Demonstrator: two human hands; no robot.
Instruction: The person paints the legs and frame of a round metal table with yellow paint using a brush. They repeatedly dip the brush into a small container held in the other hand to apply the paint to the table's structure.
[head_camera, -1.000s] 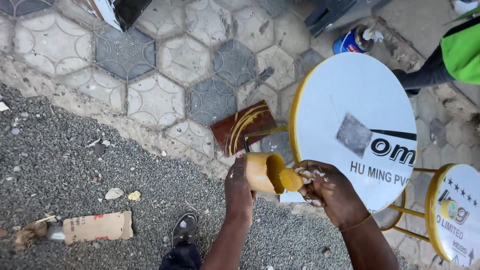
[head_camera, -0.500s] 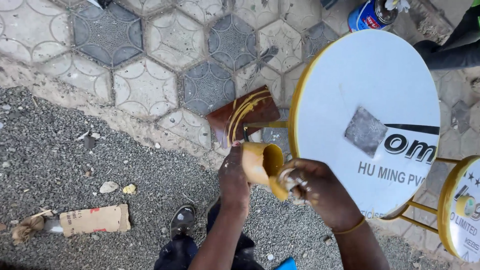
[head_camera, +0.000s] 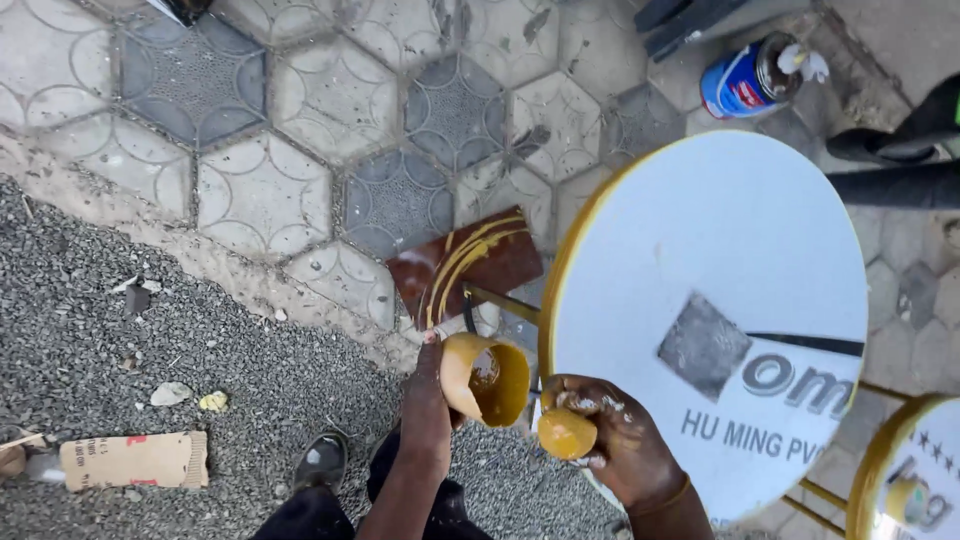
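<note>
Low in the middle of the frame, the left hand (head_camera: 428, 395) has its grip wrapped around one yellow-smeared cup (head_camera: 484, 378), tilted so that its open mouth faces right and shows dark liquid inside. Just beside it to the lower right, the right hand (head_camera: 610, 440) is clenched on one yellow-soaked sponge wad (head_camera: 566, 433), which sits apart from the cup's rim; the fingers (head_camera: 590, 405) are spattered with yellow.

Two round white boards with yellow edges show: a large one (head_camera: 700, 240) filling the right half of the frame, bearing a grey square patch (head_camera: 703, 346) and dark lettering, and a second one (head_camera: 915, 480) cut off at the lower right corner. Yellow metal rods run beneath them.

One brown tile (head_camera: 465, 262) streaked with yellow lines lies on the hexagonal paving (head_camera: 270, 190) just above the cup. One blue can (head_camera: 752, 77) lies at upper right, near a dark trouser leg (head_camera: 890, 185) of another person. On the gravel (head_camera: 150, 340) at lower left lie one piece of cardboard (head_camera: 135, 460) and one dark shoe (head_camera: 322, 462).
</note>
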